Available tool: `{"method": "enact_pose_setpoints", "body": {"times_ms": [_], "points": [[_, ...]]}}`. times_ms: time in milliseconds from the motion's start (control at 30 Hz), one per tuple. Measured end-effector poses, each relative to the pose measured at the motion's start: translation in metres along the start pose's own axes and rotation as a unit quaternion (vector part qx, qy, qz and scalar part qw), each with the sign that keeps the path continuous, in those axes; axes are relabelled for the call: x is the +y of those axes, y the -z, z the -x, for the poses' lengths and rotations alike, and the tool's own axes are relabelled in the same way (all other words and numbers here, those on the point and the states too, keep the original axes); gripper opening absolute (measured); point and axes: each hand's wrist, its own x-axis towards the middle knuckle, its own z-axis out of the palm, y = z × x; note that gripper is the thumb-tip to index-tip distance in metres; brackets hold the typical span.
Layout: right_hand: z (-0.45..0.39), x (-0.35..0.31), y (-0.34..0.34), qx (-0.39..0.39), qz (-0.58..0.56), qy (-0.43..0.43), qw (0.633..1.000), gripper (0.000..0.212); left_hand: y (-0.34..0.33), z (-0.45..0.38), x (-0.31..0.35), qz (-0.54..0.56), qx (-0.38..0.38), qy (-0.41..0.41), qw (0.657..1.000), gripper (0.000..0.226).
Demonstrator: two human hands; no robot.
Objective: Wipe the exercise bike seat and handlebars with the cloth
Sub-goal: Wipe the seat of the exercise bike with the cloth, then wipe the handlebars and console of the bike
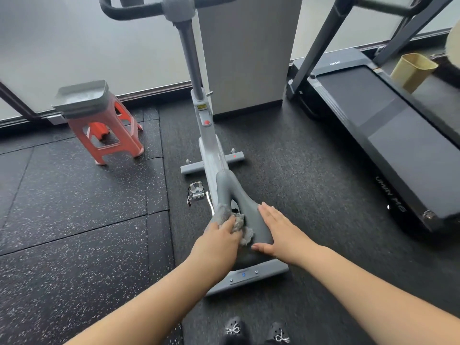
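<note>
Two dark shoes [256, 332] with pale bows sit at the bottom edge, between the two bare forearms. The left hand [219, 241] presses a crumpled grey cloth [240, 226] onto the left rear part of the seat [245, 207], fingers curled over the cloth and gripping it. The right hand [278, 231] lies flat and open on the right side of the seat, fingers extended and together, thumb against the rear edge; it holds nothing. The cloth lies between the two hands, touching the seat beside its centre slot. Left of the left hand, well apart, a red stool [109, 135] stands on the speckled floor mat [74, 220] with a grey tray [82, 95] on top. Just ahead of the left hand, a pedal [196, 191] projects from the bike frame [211, 155]. Beyond both hands, the grey post rises to the black handlebars [124, 9] at the top edge, well apart from the cloth. Below the hands, the rear stabiliser bar [249, 276] rests on the floor. Right of the right hand, well apart, a black treadmill [388, 135] lies on the floor, with a tan bin [413, 70] beyond it.
</note>
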Motion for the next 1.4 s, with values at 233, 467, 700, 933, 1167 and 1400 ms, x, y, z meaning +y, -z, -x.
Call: {"method": "enact_pose_setpoints", "body": {"times_ms": [233,467,700,933,1167,1400], "points": [[0.001,0.013,0.022,0.057,-0.040,-0.058,0.996,0.085,0.057,-0.020,-0.013,0.161,0.131,0.040,0.977,0.028],[-0.010,0.058,0.059,0.079,-0.060,-0.099,0.990,0.069,0.096,-0.076,0.008,0.220,0.155,0.067,0.961,0.026],[-0.037,0.139,0.135,0.073,-0.051,-0.082,0.993,0.053,0.120,-0.162,0.056,0.231,0.126,0.091,0.960,0.022],[-0.060,0.235,0.230,0.053,-0.013,-0.046,0.997,0.047,0.140,-0.241,0.117,0.246,0.122,0.157,0.949,0.028],[-0.110,0.276,0.291,0.059,-0.014,-0.018,0.998,0.044,0.166,-0.288,0.125,0.266,0.161,0.207,0.928,0.023],[-0.199,0.271,0.343,0.065,-0.018,0.035,0.997,0.043,0.203,-0.363,0.086,0.251,0.177,0.245,0.920,0.024]]}}
